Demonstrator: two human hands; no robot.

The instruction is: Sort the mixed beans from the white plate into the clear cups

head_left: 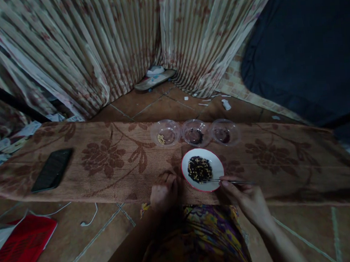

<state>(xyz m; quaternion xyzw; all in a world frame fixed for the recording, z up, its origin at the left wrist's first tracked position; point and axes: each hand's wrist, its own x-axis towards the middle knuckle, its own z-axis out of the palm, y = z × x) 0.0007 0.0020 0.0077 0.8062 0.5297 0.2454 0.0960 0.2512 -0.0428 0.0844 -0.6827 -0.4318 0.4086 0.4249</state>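
Observation:
A white plate with a red rim stands on the cloth-covered table, bearing a mixed heap of dark and pale yellow beans. My right hand pinches a thin metal utensil at the plate's right edge. Its tip reaches the lower side of the heap; its exact kind is hard to make out. Left of the plate, my left hand rests on the cloth, fingers curled into a loose fist. Behind the plate are three clear plastic cups in a row: the left cup has pale beans, the middle cup black ones, the right cup dark reddish ones.
A dark phone lies on the table's left part, upon a brown floral cloth. Striped curtains hang beyond, with a skateboard on the tiled floor. A red bag and white cable lie lower left.

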